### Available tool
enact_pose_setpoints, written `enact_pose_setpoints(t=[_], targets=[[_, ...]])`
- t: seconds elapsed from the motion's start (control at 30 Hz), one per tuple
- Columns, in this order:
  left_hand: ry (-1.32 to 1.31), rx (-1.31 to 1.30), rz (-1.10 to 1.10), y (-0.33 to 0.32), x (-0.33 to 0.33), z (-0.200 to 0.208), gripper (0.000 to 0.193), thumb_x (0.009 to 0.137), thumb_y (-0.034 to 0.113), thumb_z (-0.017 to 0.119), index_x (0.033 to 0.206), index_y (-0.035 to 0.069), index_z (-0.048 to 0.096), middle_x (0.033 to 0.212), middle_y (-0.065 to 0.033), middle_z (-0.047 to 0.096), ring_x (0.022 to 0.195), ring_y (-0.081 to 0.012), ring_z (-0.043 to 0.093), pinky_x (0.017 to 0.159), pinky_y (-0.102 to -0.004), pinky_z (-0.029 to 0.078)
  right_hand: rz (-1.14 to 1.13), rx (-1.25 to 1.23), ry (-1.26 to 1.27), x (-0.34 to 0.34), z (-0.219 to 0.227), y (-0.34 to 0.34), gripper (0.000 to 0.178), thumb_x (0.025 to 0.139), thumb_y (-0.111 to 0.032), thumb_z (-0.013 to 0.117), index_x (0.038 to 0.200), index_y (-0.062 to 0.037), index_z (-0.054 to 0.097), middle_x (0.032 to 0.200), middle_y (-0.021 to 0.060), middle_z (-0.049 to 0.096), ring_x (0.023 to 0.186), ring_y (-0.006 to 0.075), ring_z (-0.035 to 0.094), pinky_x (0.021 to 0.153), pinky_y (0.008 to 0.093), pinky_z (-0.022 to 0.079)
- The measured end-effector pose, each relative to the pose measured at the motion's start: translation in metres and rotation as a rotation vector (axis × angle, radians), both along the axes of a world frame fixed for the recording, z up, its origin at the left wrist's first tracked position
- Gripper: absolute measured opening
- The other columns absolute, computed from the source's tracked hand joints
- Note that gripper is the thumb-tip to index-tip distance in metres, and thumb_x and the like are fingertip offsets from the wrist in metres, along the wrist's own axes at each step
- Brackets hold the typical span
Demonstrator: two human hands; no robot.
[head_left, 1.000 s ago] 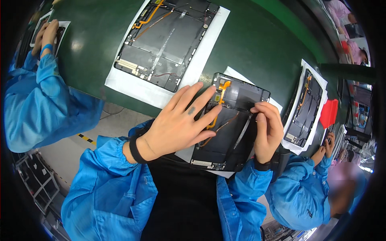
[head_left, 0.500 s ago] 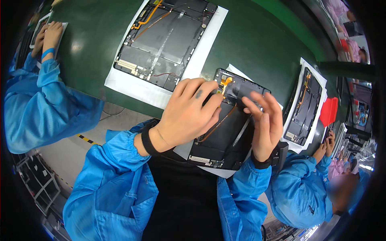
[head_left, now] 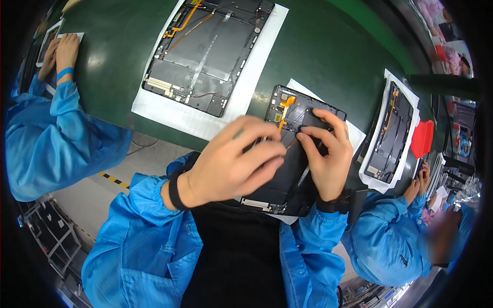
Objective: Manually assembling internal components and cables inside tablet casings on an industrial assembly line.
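Note:
An opened tablet (head_left: 287, 177) lies in front of me, its dark inside facing up, with an orange flex cable (head_left: 285, 105) near its upper left corner. My right hand (head_left: 328, 156) reaches over its right side. The thumb and one finger are pinched together near the tablet's upper middle; what they hold, if anything, is too small to make out. Another finger points at the upper part of the tablet. My left hand (head_left: 231, 164) hovers over the tablet's left edge with bent fingers, smeared by motion, so its grip is unclear.
A larger opened tablet (head_left: 205, 56) rests on white sheeting at the upper left of the green table (head_left: 115, 61). Another opened tablet (head_left: 390, 134) lies on white wrapping at the right, beside a red tray-like object (head_left: 422, 138). Co-workers in blue sit at both sides.
My left hand has drawn back a little from the tablet's upper left corner. The right hand's fingers have come down to the tablet, thumb and finger closing together.

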State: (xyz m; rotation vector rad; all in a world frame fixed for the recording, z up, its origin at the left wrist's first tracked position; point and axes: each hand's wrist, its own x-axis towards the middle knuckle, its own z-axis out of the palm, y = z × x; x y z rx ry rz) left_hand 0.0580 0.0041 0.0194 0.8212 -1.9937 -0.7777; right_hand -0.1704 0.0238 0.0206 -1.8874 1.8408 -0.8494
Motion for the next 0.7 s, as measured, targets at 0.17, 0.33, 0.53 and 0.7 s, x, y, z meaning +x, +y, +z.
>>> enact_pose_setpoints(t=[0.17, 0.33, 0.53, 0.7], targets=[[0.185, 0.76, -0.276, 0.032, 0.015, 0.017, 0.019, 0.095, 0.0, 0.074, 0.114, -0.003, 0.072, 0.114, -0.0149, 0.073, 0.09, -0.0174, 0.073, 0.073, -0.029, 0.059, 0.044, -0.01, -0.032, 0.003, 0.006, 0.0, 0.014, 0.078, 0.0, 0.084, 0.09, -0.0021, 0.078, 0.129, 0.0128, 0.07, 0.115, 0.0318, 0.065, 0.093, 0.0403, 0.052], [0.636, 1.579, -0.36, 0.042, 0.002, 0.0, 0.027, 0.109, 0.006, 0.059, 0.133, -0.007, 0.065, 0.122, -0.0147, 0.074, 0.105, -0.0192, 0.074, 0.081, -0.0317, 0.066, 0.281, -0.224, -0.054, 0.007, 0.024, 0.039, 0.023, 0.067, 0.001, 0.087, 0.087, -0.0064, 0.077, 0.121, 0.0163, 0.068, 0.112, 0.039, 0.069, 0.09, 0.0466, 0.057], [0.489, 1.436, -0.326, 0.038, -0.002, -0.003, 0.023, 0.107, 0.007, 0.064, 0.125, -0.007, 0.067, 0.116, -0.014, 0.075, 0.105, -0.0191, 0.075, 0.079, -0.0303, 0.066, 0.391, -0.238, -0.058, 0.011, 0.019, 0.051, 0.032, 0.064, 0.0, 0.091, 0.094, -0.0059, 0.079, 0.112, 0.0125, 0.074, 0.107, 0.0343, 0.072, 0.084, 0.0407, 0.057], [0.421, 1.3, -0.278, 0.041, -0.001, -0.003, 0.019, 0.105, 0.002, 0.065, 0.122, -0.007, 0.068, 0.11, -0.0141, 0.076, 0.1, -0.0193, 0.077, 0.08, -0.0301, 0.066, 0.296, -0.13, -0.225, 0.009, 0.016, 0.053, 0.028, 0.07, 0.002, 0.088, 0.096, -0.0007, 0.078, 0.102, 0.0121, 0.077, 0.094, 0.0305, 0.076, 0.08, 0.0358, 0.058]])
